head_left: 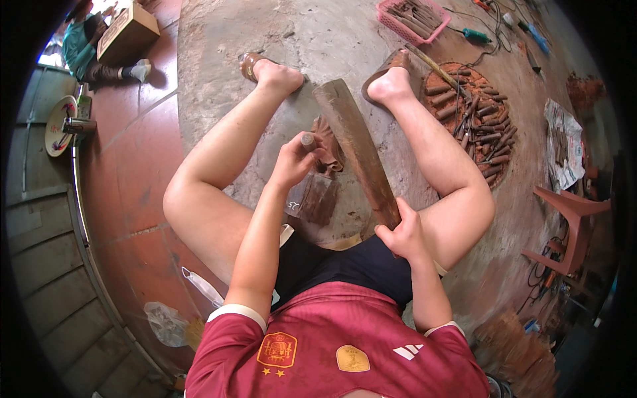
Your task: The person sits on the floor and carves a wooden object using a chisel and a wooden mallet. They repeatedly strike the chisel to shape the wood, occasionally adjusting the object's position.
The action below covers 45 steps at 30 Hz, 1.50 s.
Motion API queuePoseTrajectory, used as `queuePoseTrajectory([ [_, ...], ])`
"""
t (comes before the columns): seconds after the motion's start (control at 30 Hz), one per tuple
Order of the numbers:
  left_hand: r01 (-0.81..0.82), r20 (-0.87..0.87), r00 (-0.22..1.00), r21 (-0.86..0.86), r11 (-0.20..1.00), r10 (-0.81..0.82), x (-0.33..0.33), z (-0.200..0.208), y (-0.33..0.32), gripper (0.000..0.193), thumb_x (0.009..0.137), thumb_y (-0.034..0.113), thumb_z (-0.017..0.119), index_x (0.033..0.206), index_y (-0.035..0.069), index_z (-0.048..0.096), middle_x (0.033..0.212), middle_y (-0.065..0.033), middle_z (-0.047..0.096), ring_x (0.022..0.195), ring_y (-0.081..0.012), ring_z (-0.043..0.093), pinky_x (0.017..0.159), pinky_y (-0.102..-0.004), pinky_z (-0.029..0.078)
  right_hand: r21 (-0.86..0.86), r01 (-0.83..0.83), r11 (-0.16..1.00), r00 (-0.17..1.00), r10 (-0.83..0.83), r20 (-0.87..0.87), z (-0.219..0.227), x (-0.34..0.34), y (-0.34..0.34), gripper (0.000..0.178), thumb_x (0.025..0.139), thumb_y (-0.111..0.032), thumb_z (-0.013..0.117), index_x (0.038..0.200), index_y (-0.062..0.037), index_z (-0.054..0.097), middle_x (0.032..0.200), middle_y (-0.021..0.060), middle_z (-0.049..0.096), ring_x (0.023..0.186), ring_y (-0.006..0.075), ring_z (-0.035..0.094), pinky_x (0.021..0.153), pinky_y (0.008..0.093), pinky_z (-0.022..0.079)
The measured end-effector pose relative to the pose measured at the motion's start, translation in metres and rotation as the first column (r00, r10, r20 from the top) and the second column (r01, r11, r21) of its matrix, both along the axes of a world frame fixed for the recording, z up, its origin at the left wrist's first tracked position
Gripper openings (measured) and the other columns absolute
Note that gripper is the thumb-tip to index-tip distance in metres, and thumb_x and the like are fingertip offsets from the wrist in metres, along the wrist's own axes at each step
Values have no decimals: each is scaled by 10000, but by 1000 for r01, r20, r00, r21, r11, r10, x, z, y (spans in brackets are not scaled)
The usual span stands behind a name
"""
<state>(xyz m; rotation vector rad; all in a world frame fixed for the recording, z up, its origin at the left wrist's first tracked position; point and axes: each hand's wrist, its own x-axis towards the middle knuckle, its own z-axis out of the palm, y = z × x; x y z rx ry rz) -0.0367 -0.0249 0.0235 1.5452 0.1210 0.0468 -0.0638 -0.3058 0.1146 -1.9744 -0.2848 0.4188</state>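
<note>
My left hand (pixel 294 164) is closed around an upright chisel (pixel 308 140), whose round handle end faces up. Most of the chisel's shaft and its tip are hidden. Just under and beside that hand is a reddish-brown carved wood piece (pixel 331 147), close to a dark wooden block (pixel 314 200) between my legs. My right hand (pixel 402 232) grips the near, narrower end of a long wooden mallet (pixel 358 149). The mallet slants away to the upper left, its broad end beyond the carving. It passes over the carving's right side in the view.
Right of my right foot, many wooden-handled chisels (pixel 488 129) lie in a round patch of reddish shavings. Beyond is a pink basket (pixel 431 33) of sticks, near cords and a green power tool (pixel 476 35). A red plastic stool (pixel 570 212) stands right; another person (pixel 83 46) sits far left by a wooden box (pixel 136 30).
</note>
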Motion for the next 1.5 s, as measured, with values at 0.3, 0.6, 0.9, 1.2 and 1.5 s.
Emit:
queuePoseTrajectory([
  [0.3,2,-29,1000,124,992,2,5,8,-12,234,847,4,658,1077,-8,613,947,-82,700,881,-117,653,792,-286,522,-17,-74,997,984,75,164,9,2,4,541,706,-91,690,1211,-7,515,830,231,643,772,382,662,663,401,516],
  [0.6,25,-59,998,301,953,-8,-3,9,-20,211,831,20,686,1038,3,647,861,-64,709,822,-117,660,749,-285,530,-74,-238,968,914,249,321,40,15,14,763,767,-58,693,1460,-152,385,809,181,574,680,328,596,649,383,495],
  [0.9,-3,20,1000,172,985,0,-2,16,-19,187,844,26,681,1027,6,649,869,-63,704,789,-109,652,726,-287,527,-43,-217,975,939,220,265,30,6,5,724,766,-67,694,1435,-160,433,751,165,535,629,314,554,618,374,477],
  [1.2,-38,54,998,248,968,25,-2,7,-23,184,830,48,707,1001,13,648,845,-74,696,767,-125,652,724,-291,524,-218,-219,951,936,268,228,44,13,0,707,766,-75,690,1421,-202,458,712,164,496,592,331,525,590,393,461],
  [1.5,22,10,1000,372,928,-28,-14,21,-27,204,809,51,722,998,26,649,836,-91,687,755,-156,634,714,-301,505,-120,-207,971,936,233,263,51,10,-3,705,757,-61,693,1416,-166,464,731,164,519,620,327,559,617,383,483],
])
